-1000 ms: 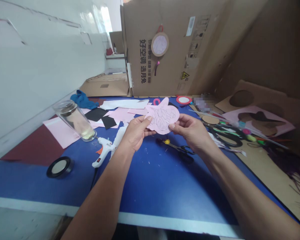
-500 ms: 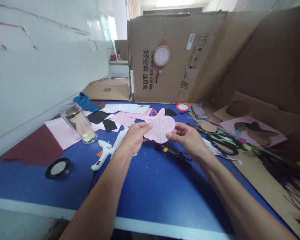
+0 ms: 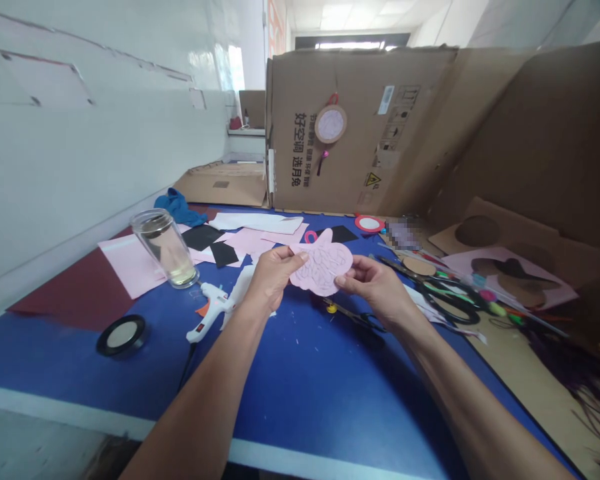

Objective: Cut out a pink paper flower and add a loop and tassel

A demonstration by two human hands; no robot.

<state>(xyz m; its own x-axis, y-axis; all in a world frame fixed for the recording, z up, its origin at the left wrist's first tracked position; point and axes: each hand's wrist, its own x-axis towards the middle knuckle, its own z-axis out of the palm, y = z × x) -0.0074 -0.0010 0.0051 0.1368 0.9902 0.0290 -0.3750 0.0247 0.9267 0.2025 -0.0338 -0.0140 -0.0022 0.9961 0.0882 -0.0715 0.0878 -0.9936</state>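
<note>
Head view: both hands up over the blue table (image 3: 305, 373), pinching one pink paper cutout (image 3: 323, 267) between them.
Left hand (image 3: 270, 277): thumb and fingers clamped on the cutout's left edge.
Right hand (image 3: 375, 287): gripping the right edge the same way.
Cutout: held off the table, has scribbly lines on it, can't really make out the pattern.
Below the right hand: small scissors (image 3: 353, 315).
Left of the left hand: white glue gun (image 3: 215, 310), glass jar (image 3: 167, 248), tape roll (image 3: 121, 335).
</note>
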